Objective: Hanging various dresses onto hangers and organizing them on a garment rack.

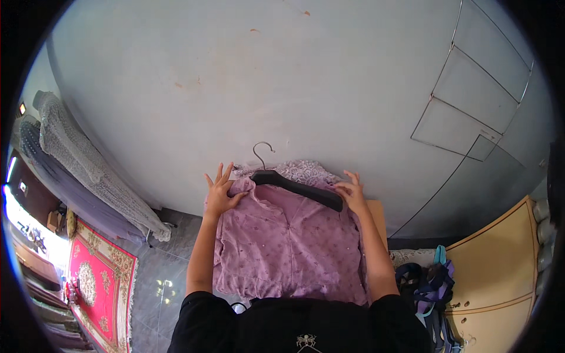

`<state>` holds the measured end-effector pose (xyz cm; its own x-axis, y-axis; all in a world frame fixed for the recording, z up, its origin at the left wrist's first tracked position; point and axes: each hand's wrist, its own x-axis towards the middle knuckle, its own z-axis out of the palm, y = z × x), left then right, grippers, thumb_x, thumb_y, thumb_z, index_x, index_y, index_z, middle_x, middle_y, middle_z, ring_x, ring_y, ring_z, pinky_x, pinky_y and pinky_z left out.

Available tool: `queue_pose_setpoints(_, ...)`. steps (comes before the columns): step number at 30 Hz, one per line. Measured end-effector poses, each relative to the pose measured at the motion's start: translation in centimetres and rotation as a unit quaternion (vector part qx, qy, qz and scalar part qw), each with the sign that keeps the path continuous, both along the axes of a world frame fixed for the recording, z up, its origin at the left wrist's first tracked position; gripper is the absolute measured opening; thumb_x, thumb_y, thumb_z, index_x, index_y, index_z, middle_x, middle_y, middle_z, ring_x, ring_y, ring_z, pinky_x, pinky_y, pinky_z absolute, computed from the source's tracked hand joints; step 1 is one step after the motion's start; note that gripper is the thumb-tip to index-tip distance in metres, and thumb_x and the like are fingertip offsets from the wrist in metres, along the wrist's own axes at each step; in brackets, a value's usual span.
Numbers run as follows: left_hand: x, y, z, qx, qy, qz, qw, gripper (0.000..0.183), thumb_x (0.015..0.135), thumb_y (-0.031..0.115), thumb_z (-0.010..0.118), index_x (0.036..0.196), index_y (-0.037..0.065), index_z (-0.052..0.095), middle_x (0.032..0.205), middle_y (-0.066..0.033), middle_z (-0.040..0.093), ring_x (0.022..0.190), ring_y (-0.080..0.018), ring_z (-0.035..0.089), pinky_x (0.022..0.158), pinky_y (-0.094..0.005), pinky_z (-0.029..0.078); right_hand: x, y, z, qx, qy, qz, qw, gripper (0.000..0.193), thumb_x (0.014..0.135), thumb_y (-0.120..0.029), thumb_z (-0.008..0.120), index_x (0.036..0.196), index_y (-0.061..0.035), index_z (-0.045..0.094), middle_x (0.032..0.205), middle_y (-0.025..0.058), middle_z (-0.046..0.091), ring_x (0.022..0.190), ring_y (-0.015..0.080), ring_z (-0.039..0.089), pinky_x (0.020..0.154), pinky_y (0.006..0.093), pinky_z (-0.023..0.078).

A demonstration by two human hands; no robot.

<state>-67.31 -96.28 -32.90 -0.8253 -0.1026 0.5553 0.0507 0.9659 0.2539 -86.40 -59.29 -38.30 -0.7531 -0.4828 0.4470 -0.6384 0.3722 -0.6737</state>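
Note:
A mauve blouse (288,253) with small dark motifs and a front seam lies spread in front of me. A black clothes hanger (300,189) with a metal hook rests at its neckline. The hanger's right arm shows on top of the fabric; its left end meets the collar, and I cannot tell how far it goes inside. My left hand (220,196) touches the left shoulder of the blouse, fingers spread and thumb on the cloth. My right hand (352,193) pinches cloth at the right shoulder, beside the hanger's right end, with its other fingers raised.
Pale lace fabric (309,170) lies behind the hanger, against a grey wall (265,88). A wire grid rack (465,103) is on the wall at right. Long beaded gowns (82,153) hang at left, near a red rug (97,282). Bags (432,288) hang by a wooden cabinet (494,259).

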Motion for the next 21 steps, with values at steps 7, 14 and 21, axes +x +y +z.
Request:
queue_pose_setpoints(7, -0.6, 0.1, -0.7, 0.014, 0.020, -0.004, 1.000, 0.036, 0.062, 0.034, 0.074, 0.070, 0.002, 0.061, 0.140, -0.0076, 0.034, 0.132, -0.0356, 0.022, 0.091, -0.0736, 0.005, 3.8, 3.3, -4.2, -0.168, -0.072, -0.060, 0.981, 0.014, 0.072, -0.009, 0.069, 0.086, -0.0093, 0.068, 0.127, 0.0126, 0.045, 0.120, 0.0305, 0.039, 0.100, 0.0383, 0.030)
queue_pose_setpoints(14, -0.7, -0.5, -0.6, 0.056, -0.012, -0.010, 0.998, 0.036, 0.064, 0.034, 0.075, 0.075, 0.002, 0.063, 0.140, -0.0079, 0.033, 0.132, -0.0359, 0.020, 0.092, -0.0722, 0.005, 4.7, 3.3, -4.8, -0.190, -0.058, -0.080, 0.977, 0.011, 0.072, -0.007, 0.068, 0.083, -0.0065, 0.067, 0.131, 0.0128, 0.041, 0.119, 0.0281, 0.041, 0.097, 0.0384, 0.034)
queue_pose_setpoints(21, -0.8, -0.5, -0.5, 0.072, -0.006, -0.012, 0.997, 0.036, 0.064, 0.035, 0.074, 0.075, 0.002, 0.064, 0.140, -0.0070, 0.033, 0.132, -0.0363, 0.021, 0.091, -0.0732, 0.007, 4.8, 4.4, -2.6, -0.101, 0.062, -0.069, 0.991, 0.007, 0.073, 0.001, 0.063, 0.077, -0.0042, 0.061, 0.138, 0.0150, 0.030, 0.125, 0.0270, 0.035, 0.097, 0.0355, 0.031)
